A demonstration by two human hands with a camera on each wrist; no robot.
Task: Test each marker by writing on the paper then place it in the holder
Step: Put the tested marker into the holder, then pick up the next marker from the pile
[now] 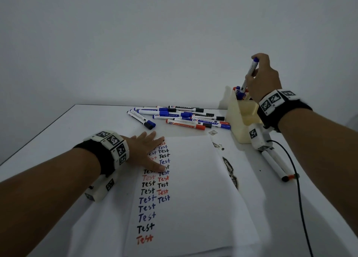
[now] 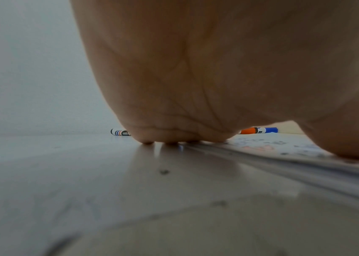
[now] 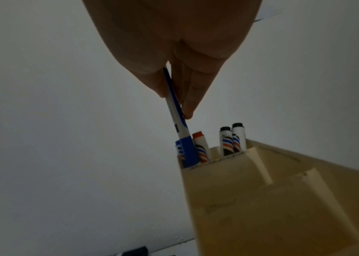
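My right hand pinches a blue-capped white marker cap-down over the cream holder. Its cap dips into the holder's back compartment, beside a red marker and two black-ended markers. My left hand lies flat with straight fingers on the upper left of the white paper, which carries two columns of "Test" in black, blue and red. A pile of several capped markers lies behind the paper.
Two white markers lie right of the holder, under a black cable. Dark stains mark the table along the paper's right edge. The table's left edge runs diagonally. A plain wall stands behind.
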